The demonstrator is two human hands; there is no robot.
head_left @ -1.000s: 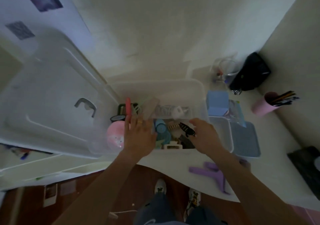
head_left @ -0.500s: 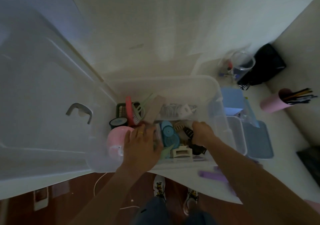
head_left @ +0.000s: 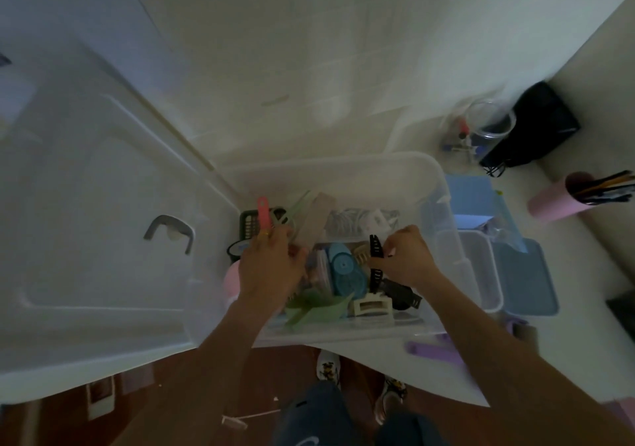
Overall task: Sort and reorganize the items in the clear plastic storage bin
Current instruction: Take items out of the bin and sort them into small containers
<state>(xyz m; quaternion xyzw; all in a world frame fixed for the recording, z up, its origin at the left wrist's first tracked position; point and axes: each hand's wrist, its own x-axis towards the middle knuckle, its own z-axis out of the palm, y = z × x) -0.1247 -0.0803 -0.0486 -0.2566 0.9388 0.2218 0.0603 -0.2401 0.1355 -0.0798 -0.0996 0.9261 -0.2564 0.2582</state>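
Note:
The clear plastic storage bin (head_left: 395,167) stands on the white table's front edge, its lid (head_left: 103,239) swung open to the left. Inside lie a blue round case (head_left: 345,270), a green comb (head_left: 319,310), a cream hair claw (head_left: 371,306), a red comb (head_left: 264,217) and other clutter. My right hand (head_left: 407,256) is inside the bin, pinching a black hair claw clip (head_left: 375,247) lifted above the pile. My left hand (head_left: 271,267) reaches into the bin's left part with fingers curled among the items; what it grips is hidden.
A small clear tray (head_left: 481,267) and a blue lid (head_left: 529,280) lie right of the bin, a blue box (head_left: 470,198) behind them. A pink pencil cup (head_left: 556,198), a clear jar (head_left: 491,126) and a black bag (head_left: 539,126) sit far right. A purple item (head_left: 433,351) lies near the table edge.
My right hand has lifted the black hair claw clip up out of the pile. My left hand shifted slightly deeper into the bin's left side. The camera moved closer.

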